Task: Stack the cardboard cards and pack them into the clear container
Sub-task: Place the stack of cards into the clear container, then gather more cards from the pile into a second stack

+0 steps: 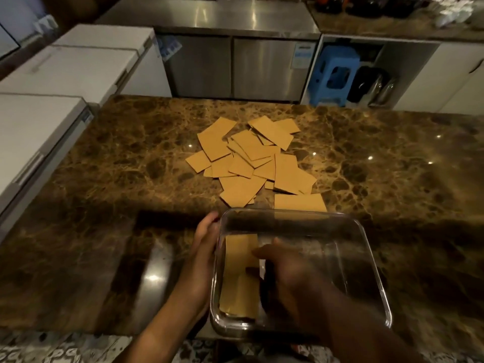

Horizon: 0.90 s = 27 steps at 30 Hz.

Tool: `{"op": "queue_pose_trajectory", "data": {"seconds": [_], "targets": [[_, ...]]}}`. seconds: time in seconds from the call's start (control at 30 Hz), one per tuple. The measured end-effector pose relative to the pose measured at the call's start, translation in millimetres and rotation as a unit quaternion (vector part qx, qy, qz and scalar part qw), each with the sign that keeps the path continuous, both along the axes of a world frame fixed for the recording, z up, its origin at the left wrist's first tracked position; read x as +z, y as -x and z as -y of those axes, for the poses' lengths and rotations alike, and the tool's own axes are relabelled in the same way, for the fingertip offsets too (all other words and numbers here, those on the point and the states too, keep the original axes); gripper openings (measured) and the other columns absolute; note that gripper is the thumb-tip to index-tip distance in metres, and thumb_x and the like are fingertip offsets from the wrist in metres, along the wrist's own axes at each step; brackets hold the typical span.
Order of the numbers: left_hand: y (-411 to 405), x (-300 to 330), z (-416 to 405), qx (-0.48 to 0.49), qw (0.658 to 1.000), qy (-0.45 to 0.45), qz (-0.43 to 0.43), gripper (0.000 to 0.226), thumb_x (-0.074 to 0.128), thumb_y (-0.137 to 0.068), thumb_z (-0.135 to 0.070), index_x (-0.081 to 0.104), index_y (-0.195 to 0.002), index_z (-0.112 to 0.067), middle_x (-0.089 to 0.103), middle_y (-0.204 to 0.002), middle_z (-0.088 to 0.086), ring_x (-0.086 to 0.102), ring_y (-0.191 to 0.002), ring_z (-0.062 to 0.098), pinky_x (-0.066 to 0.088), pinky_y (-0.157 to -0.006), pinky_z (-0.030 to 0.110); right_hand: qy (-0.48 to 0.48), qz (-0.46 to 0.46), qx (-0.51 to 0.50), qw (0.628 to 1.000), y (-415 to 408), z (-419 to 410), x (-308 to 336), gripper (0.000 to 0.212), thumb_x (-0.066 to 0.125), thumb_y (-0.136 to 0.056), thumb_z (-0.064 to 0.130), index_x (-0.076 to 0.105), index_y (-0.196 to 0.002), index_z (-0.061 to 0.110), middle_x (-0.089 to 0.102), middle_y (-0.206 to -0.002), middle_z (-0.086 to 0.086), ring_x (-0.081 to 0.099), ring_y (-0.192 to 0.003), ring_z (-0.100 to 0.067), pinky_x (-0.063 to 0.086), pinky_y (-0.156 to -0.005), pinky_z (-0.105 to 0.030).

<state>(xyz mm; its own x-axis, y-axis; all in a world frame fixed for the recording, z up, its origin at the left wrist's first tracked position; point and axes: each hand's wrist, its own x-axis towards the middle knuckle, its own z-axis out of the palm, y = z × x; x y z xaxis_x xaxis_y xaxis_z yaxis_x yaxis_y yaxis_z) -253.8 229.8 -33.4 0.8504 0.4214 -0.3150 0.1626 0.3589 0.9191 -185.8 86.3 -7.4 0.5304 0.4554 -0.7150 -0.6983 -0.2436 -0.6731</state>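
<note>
A clear rectangular container [366, 258] sits at the near edge of the marble counter. Inside it, along its left wall, lies a stack of brown cardboard cards [239, 260]. My right hand [285, 273] reaches into the container, and its fingers touch the stack's right edge; blur hides whether they pinch it. My left hand [203, 247] rests flat against the outside of the container's left wall. Beyond the container, a scattered pile of several loose cardboard cards [251, 158] covers the counter's middle. One single card [300, 202] lies just behind the container's far rim.
The brown marble counter [104, 179] stretches wide on both sides. White chest freezers [39, 127] stand to the left. Behind are steel cabinets [235, 66] and a blue stool [334, 74].
</note>
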Motion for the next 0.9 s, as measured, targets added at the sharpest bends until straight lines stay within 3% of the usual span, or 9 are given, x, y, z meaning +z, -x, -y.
{"op": "queue_pose_trajectory", "data": {"seconds": [0.03,0.1,0.2,0.27,0.4,0.5,0.57,0.73,0.9], "targets": [[-3,3,-7,0.005,1.0,-0.004,0.001,0.042,0.063,-0.074,-0.063,0.064,-0.115,-0.053,0.074,-0.117,-0.019,0.067,-0.112,0.004,0.047,-0.089,0.034,-0.015,0.013,0.018,1.0,-10,9,17,0.061,0.065,-0.093,0.025,0.042,-0.15,0.024,0.055,-0.141,-0.009,0.052,-0.127,-0.034,0.056,-0.073,-0.035],[-15,12,-24,0.011,0.998,-0.067,0.001,0.028,0.064,-0.075,-0.057,0.07,-0.103,-0.055,0.075,-0.109,-0.022,0.068,-0.105,-0.001,0.047,-0.084,0.027,-0.013,0.137,0.099,0.986,-48,28,45,0.051,0.069,-0.085,0.037,0.06,-0.135,0.03,0.067,-0.131,-0.001,0.062,-0.12,-0.025,0.058,-0.07,-0.027],[-54,28,-42,-0.002,0.994,-0.108,-0.017,0.019,0.073,-0.082,-0.044,0.076,-0.1,-0.038,0.076,-0.109,-0.009,0.069,-0.106,0.01,0.05,-0.087,0.027,-0.001,0.341,-0.02,0.94,-119,38,64,0.018,0.063,-0.095,0.022,0.072,-0.111,0.02,0.078,-0.099,-0.007,0.074,-0.09,-0.02,0.059,-0.069,-0.027],[-98,36,-45,-0.08,0.982,-0.17,-0.02,0.014,0.066,-0.095,-0.018,0.071,-0.101,-0.029,0.071,-0.113,0.001,0.066,-0.105,0.02,0.054,-0.077,0.019,0.096,0.397,-0.029,0.912,-167,27,53,0.018,0.059,-0.099,0.02,0.069,-0.113,0.015,0.073,-0.095,-0.005,0.068,-0.083,-0.017,0.051,-0.068,-0.027],[-186,31,-20,-0.263,0.914,-0.264,-0.163,0.025,0.057,-0.099,-0.032,0.064,-0.123,-0.026,0.065,-0.112,-0.001,0.061,-0.096,0.016,0.05,-0.082,0.032,0.29,0.287,0.142,0.902,-222,-6,12,0.036,0.07,-0.087,0.047,0.071,-0.097,0.012,0.073,-0.089,-0.006,0.069,-0.077,-0.018,0.055,-0.066,-0.032],[-222,19,-6,-0.27,0.899,-0.249,-0.238,0.017,0.052,-0.101,-0.028,0.065,-0.099,-0.019,0.063,-0.098,0.004,0.063,-0.094,0.019,0.052,-0.083,0.032,0.344,0.316,0.19,0.863,-234,-30,-12,0.031,0.078,-0.079,0.043,0.068,-0.074,0.014,0.075,-0.083,-0.006,0.068,-0.068,-0.014,0.052,-0.057,-0.025],[-233,14,-4,-0.235,0.913,-0.219,-0.252,0.023,0.046,-0.104,-0.023,0.057,-0.084,-0.02,0.062,-0.089,0.004,0.062,-0.088,0.018,0.053,-0.084,0.031,0.379,0.319,0.229,0.838,-238,-41,-16,0.028,0.077,-0.084,0.033,0.062,-0.07,0.014,0.07,-0.075,-0.002,0.065,-0.064,-0.014,0.048,-0.051,-0.023],[-231,12,-12,-0.148,0.943,-0.114,-0.275,0.024,0.051,-0.101,-0.037,0.055,-0.094,-0.014,0.066,-0.091,0.008,0.067,-0.081,0.021,0.059,-0.086,0.036,0.311,0.219,0.223,0.898,-249,-20,-9,0.021,0.079,-0.084,0.025,0.065,-0.073,0.012,0.061,-0.052,0.001,0.054,-0.041,-0.012,0.041,-0.038,-0.019],[-220,20,-20,-0.136,0.951,-0.1,-0.261,0.026,0.053,-0.1,-0.038,0.057,-0.107,-0.014,0.066,-0.092,0.01,0.065,-0.083,0.026,0.058,-0.087,0.038,0.235,0.224,0.094,0.941,-261,30,7,0.014,0.074,-0.087,0.012,0.062,-0.091,0.018,0.066,-0.076,0.0,0.066,-0.07,-0.014,0.049,-0.044,-0.022]]}}
